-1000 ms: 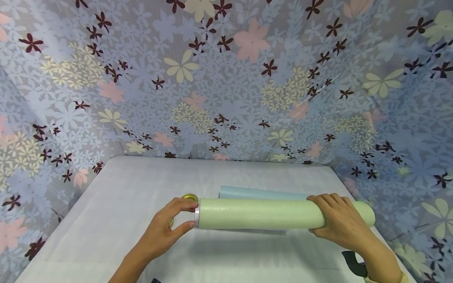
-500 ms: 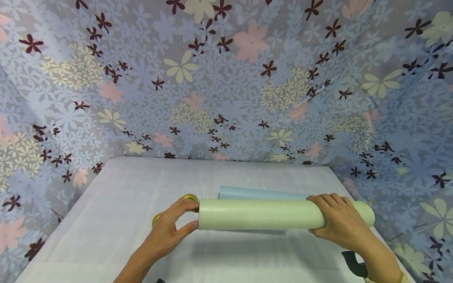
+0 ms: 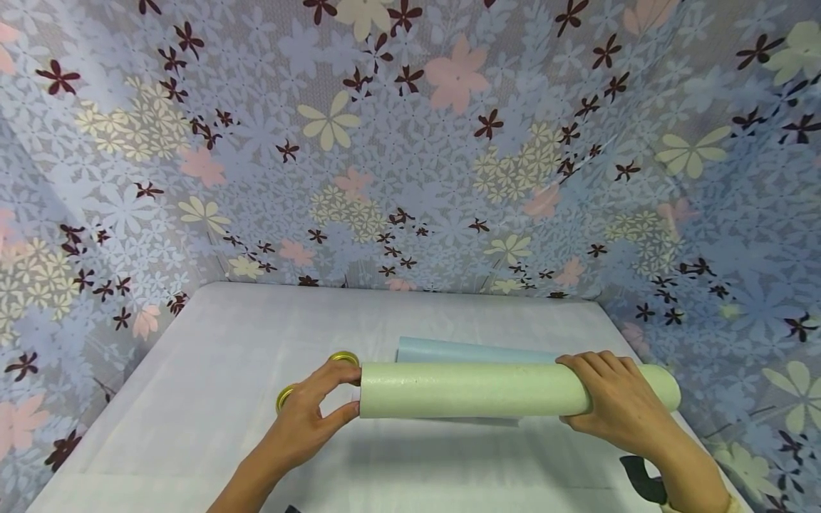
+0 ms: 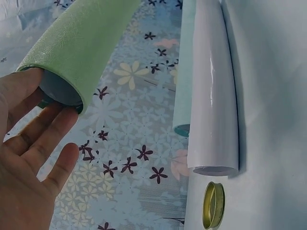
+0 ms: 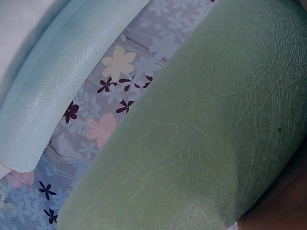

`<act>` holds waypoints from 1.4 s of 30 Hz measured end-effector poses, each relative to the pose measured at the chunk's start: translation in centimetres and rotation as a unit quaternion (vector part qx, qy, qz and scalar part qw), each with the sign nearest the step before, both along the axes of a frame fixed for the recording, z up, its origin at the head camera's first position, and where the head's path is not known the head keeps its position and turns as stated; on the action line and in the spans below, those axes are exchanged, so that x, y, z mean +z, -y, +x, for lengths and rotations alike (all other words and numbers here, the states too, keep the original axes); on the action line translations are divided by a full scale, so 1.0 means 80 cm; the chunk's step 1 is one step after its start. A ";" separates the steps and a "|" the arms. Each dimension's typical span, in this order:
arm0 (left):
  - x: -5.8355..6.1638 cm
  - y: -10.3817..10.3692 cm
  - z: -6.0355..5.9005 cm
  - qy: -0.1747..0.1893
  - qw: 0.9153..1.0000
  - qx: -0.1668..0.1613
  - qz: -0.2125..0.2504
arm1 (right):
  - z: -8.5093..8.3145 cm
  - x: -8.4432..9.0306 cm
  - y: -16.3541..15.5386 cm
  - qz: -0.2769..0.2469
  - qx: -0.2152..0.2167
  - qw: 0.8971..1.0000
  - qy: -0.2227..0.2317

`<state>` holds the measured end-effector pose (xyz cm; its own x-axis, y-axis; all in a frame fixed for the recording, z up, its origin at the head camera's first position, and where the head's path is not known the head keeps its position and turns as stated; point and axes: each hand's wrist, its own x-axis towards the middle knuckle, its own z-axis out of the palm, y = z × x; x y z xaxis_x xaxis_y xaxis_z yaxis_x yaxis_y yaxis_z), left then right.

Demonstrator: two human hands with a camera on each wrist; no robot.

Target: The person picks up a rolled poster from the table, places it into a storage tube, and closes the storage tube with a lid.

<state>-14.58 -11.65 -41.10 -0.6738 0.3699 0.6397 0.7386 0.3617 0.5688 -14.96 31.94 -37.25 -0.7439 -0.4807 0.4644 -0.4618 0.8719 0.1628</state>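
Observation:
I hold a pale green roll point(image 3: 474, 388) point(image 4: 81, 43) point(image 5: 201, 134) level above the white table point(image 3: 192, 399). My right hand point(image 3: 603, 392) grips it from above near its right end. My left hand point(image 3: 346, 390) point(image 4: 48, 98) is at the left end, where the straight thumb and forefinger touch the rim and the palm faces the opening. A light blue roll point(image 3: 474, 350) point(image 4: 184, 72) point(image 5: 62, 81) lies just behind. A glossy white roll point(image 4: 213, 96) lies beside the blue one and is hidden in the head view.
One gold ring point(image 3: 344, 356) point(image 4: 213, 206) lies on the table by the white roll's end. A second gold piece point(image 3: 285, 395) shows at my left hand's far side; I cannot tell whether it is held. Flowered cloth point(image 3: 410, 178) walls the table on three sides.
A silver end piece that stuck out of the green roll's left end a second ago no longer shows. My left hand shifted slightly and uncovered the second gold piece. The right hand stayed put.

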 end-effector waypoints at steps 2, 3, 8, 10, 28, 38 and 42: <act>0.001 0.001 0.001 0.002 1.000 0.006 0.002 | 0.001 0.000 0.000 0.001 -0.004 1.000 0.004; 0.002 0.002 0.001 0.006 1.000 0.010 0.003 | 0.001 0.001 -0.001 0.001 -0.006 1.000 0.006; 0.004 0.013 -0.002 -0.002 1.000 0.030 0.000 | 0.002 0.002 -0.003 0.003 -0.015 1.000 0.012; 0.005 0.020 -0.004 -0.011 0.999 0.047 -0.007 | 0.003 0.002 -0.004 0.004 -0.016 1.000 0.012; -0.019 0.077 -0.029 0.116 0.965 0.186 -0.147 | 0.001 -0.001 -0.012 -0.003 -0.013 1.000 0.018; -0.059 0.094 -0.045 0.166 0.945 0.182 -0.214 | 0.003 0.000 -0.011 -0.003 -0.017 1.000 0.021; -0.074 0.097 -0.050 0.140 0.939 0.187 -0.251 | 0.002 -0.001 -0.010 -0.001 -0.015 1.000 0.022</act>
<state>-18.57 -19.43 -47.05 -0.9324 0.2817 0.2264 0.3536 0.8409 0.4096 -14.81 32.75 -37.32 -0.7775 -0.4575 0.4315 -0.4430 0.8854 0.1407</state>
